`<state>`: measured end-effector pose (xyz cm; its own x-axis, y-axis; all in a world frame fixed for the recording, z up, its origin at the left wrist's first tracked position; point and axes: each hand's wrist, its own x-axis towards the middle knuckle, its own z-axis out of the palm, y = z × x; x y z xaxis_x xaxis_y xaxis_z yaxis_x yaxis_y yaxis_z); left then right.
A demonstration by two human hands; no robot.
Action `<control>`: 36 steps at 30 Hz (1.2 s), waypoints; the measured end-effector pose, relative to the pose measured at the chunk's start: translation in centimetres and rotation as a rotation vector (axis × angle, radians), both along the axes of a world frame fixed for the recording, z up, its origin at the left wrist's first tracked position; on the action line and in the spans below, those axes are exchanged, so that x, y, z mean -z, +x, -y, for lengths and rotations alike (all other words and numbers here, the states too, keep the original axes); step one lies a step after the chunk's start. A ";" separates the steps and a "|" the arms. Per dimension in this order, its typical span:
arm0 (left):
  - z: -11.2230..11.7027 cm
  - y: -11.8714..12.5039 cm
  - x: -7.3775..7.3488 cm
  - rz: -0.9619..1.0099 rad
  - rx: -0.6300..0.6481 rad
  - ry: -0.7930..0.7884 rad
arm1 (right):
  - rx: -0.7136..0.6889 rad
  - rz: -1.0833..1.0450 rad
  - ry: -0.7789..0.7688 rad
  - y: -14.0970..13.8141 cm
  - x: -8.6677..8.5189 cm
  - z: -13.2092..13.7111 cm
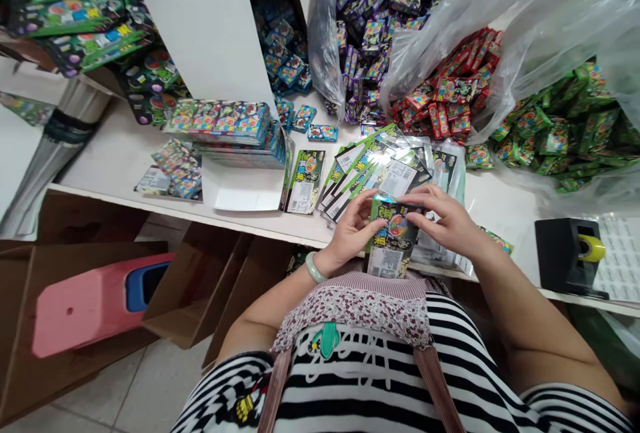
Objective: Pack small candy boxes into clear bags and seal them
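Note:
Close to my apron, at the table's front edge, I hold a black-and-green printed packet (393, 236) with both hands. My left hand (354, 223) grips its upper left side, thumb on the printed front. On its upper right side, my right hand (440, 216) pinches the top edge. What the packet contains is hidden. Just beyond my hands lies a fanned pile of similar printed packets (350, 176). Another single packet (306, 183) lies to their left, beside a white box (245, 186) with stacked small colourful boxes (225, 123) behind it.
Clear plastic bags hold heaps of purple boxes (373, 40), red boxes (450, 96) and green packets (560, 130) at the back. A black tape dispenser (565, 256) stands at right. Below the table's left side are cardboard cartons (190, 286) and a pink plastic stool (90, 306).

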<state>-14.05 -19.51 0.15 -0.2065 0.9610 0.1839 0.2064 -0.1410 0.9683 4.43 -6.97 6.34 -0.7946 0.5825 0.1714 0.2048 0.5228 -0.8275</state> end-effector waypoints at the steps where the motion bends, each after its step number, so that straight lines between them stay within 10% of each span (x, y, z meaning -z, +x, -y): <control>1: 0.1 -0.2 0.0 -0.006 -0.003 0.002 | 0.108 -0.067 -0.037 0.0 0.5 0.7; 11: 0.1 -0.9 0.0 0.175 -0.056 0.069 | 0.610 -0.460 -0.336 -1.7 4.7 5.3; 18: -0.4 -1.1 -1.5 0.135 -0.097 0.122 | 0.381 -0.248 -0.113 -0.7 3.5 3.5; 24: -2.2 -1.2 -3.5 0.237 -0.127 0.119 | 0.224 -0.263 -0.520 -0.5 1.6 0.6; 31: -2.1 -1.9 -4.7 0.161 -0.047 0.105 | 0.160 -0.172 -0.290 -0.8 -0.2 1.0; 36: -2.6 -2.0 -6.3 0.196 -0.028 0.017 | 0.184 -0.144 -0.473 -2.0 -1.0 0.6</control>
<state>-16.01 -16.91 6.46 -0.2670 0.9514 0.1535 0.0181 -0.1544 0.9878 2.44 -7.54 7.29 -0.6595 0.7505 -0.0438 0.1245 0.0515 -0.9909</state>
